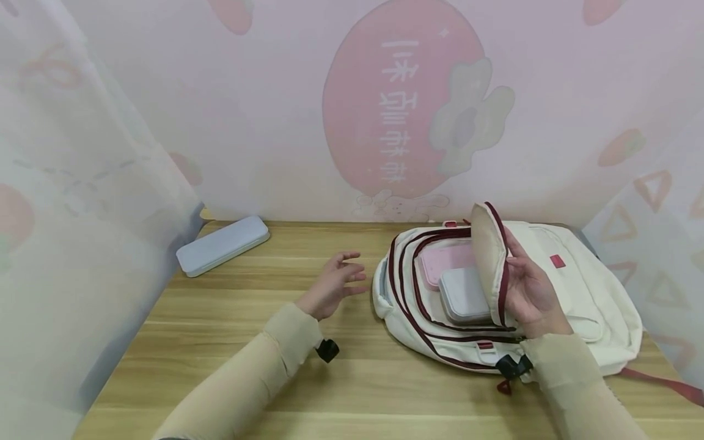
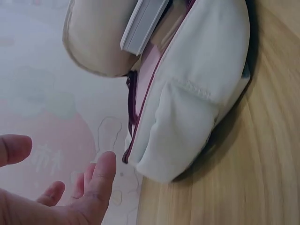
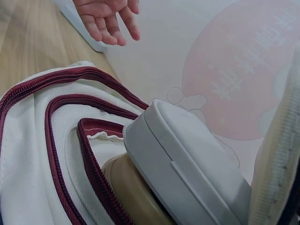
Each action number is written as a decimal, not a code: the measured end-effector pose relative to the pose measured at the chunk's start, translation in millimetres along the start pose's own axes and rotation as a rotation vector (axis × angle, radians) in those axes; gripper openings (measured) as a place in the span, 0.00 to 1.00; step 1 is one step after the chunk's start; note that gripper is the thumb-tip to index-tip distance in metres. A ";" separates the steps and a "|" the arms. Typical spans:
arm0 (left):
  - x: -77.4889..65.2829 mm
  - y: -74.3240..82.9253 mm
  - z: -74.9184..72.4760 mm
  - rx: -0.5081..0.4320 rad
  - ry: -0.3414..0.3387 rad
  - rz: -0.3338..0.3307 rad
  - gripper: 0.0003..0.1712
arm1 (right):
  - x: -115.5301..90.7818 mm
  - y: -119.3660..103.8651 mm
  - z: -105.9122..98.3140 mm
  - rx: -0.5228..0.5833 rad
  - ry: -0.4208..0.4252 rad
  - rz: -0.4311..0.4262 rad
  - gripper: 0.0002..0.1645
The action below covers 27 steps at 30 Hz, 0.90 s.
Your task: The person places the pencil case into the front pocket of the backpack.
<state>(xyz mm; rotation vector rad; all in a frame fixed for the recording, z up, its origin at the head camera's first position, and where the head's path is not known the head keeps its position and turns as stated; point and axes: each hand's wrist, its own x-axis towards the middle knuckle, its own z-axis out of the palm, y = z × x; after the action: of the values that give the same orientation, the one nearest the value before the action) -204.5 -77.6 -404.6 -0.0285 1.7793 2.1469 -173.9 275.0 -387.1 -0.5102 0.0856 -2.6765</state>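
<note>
A cream backpack (image 1: 588, 293) with dark red zippers lies on the table at the right. My right hand (image 1: 532, 293) holds up the front pocket's flap (image 1: 486, 263) by its zippered edge. Inside the open pocket sit a pink case (image 1: 442, 260) and a pale grey case (image 1: 464, 294), which overlaps the pink one. Seen from the right wrist, the grey case (image 3: 183, 159) tilts over a tan rounded surface (image 3: 133, 192). Left of the bag hovers my left hand (image 1: 335, 284), fingers spread and holding nothing. In the left wrist view its fingers (image 2: 101, 183) stand apart from the bag.
A long light blue-grey case (image 1: 222, 245) lies at the table's back left. Printed pink cloth (image 1: 275, 122) hangs behind and along both sides of the wooden table (image 1: 231, 342). A red strap (image 1: 662, 382) trails off the bag to the right.
</note>
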 end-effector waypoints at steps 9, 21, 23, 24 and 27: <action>-2.4 6.7 -27.5 -0.027 0.052 -0.006 0.29 | 1.0 -1.4 -1.7 0.019 -0.039 0.016 0.33; -4.5 20.0 -66.9 0.016 0.140 -0.003 0.28 | 0.3 -1.6 -2.5 0.017 -0.025 0.005 0.33; -5.2 23.0 -73.8 0.025 0.154 -0.005 0.28 | -0.4 -1.6 -2.9 0.013 -0.020 0.002 0.32; -6.0 24.5 -77.5 0.032 0.162 -0.005 0.28 | -0.8 -1.6 -3.1 0.011 -0.021 0.003 0.33; -8.0 27.5 -90.2 0.053 0.180 -0.010 0.29 | -1.4 -1.8 -3.4 0.006 -0.022 0.002 0.33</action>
<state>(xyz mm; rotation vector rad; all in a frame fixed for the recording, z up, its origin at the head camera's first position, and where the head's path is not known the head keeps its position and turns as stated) -223.2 -169.9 -395.6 -0.2235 1.9297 2.1482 -174.7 277.1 -390.5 -0.5373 0.0715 -2.6679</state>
